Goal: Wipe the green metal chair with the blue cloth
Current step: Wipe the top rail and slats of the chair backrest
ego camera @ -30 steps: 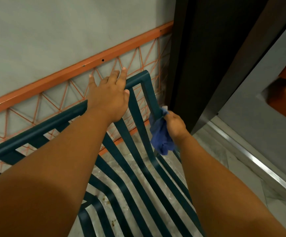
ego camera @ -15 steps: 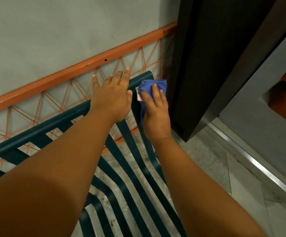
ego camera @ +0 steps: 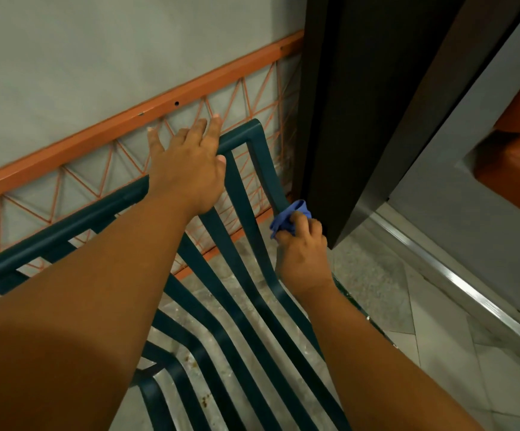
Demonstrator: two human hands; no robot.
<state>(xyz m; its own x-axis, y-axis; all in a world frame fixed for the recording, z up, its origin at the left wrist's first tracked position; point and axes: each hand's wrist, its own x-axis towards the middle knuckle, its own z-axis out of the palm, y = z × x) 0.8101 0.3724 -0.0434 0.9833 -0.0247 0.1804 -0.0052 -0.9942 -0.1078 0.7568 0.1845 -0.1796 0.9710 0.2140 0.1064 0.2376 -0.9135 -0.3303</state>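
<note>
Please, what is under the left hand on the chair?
The left hand lies flat on the top rail of the green chair. The rail runs out from beneath it on both sides. The stretch under the palm is covered, so its state cannot be seen.

One green metal chair point(ego camera: 243, 293), one blue cloth point(ego camera: 286, 217), two bare hands: left hand point(ego camera: 190, 169) and right hand point(ego camera: 302, 253). One orange railing point(ego camera: 97, 135).
</note>
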